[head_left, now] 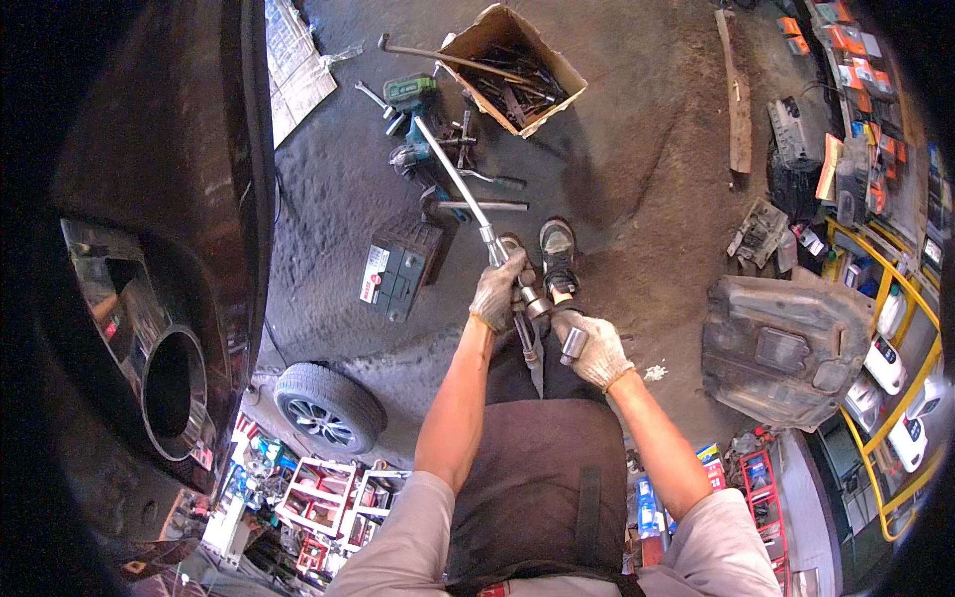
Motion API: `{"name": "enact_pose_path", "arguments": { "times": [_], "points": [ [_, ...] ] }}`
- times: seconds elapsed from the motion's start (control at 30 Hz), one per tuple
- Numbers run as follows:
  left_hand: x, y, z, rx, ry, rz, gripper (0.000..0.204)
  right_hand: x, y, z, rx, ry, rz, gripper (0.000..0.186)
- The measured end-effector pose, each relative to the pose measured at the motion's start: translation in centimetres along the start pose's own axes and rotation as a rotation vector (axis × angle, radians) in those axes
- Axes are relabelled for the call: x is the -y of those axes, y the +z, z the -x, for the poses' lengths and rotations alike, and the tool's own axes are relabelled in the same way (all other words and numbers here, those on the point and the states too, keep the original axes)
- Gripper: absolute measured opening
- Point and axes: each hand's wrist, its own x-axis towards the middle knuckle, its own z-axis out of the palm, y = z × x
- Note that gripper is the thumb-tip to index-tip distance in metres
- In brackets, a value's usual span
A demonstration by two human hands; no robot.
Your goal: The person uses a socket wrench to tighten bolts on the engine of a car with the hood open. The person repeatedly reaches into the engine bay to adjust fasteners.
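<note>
My gloved left hand [498,291] is closed round a long silver metal bar [460,184], which slants away up and to the left. Beside that hand, a thick metal tool head [533,298] sticks out toward the right. Below it, another narrow metal piece [527,343] points toward my lap; whether it joins the bar is hidden by the glove. My gloved right hand [597,350] grips a short shiny cylinder like a deep socket [574,344], close to the tool head. The palms and inner fingers cannot be seen.
Tools and a green-and-black power tool [410,92] lie ahead, near a cardboard box [567,75] of metal tools. A car battery [403,269] and a wheel [328,408] are on my left. A dark vehicle panel [249,199] borders the left; a dirty plastic cover [786,348] lies right.
</note>
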Motion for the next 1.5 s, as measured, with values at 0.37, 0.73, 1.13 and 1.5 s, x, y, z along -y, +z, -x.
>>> {"name": "enact_pose_path", "arguments": {
  "times": [0.37, 0.73, 1.13, 1.5],
  "points": [
    [-3.2, 0.4, -2.8, -0.204, 0.080, -0.084, 0.037, 0.9, 0.2, -0.7, 0.006, -0.028, 0.065, 0.010],
    [-6.0, -2.8, -14.2, -0.152, 0.167, 0.162, 0.037, 0.3, -1.1, -0.8, 0.012, 0.021, 0.175, 0.020],
    [-8.9, -1.2, -24.1, -0.292, 0.190, 0.187, 0.043, -1.6, -0.9, -0.5, -0.129, 0.070, 0.109, 0.014],
    [-7.0, -4.1, -9.9, 0.128, 0.198, 0.776, 0.040, 3.0, -4.3, 0.4, -0.291, 0.193, -0.077, 0.017]
  ]
}}
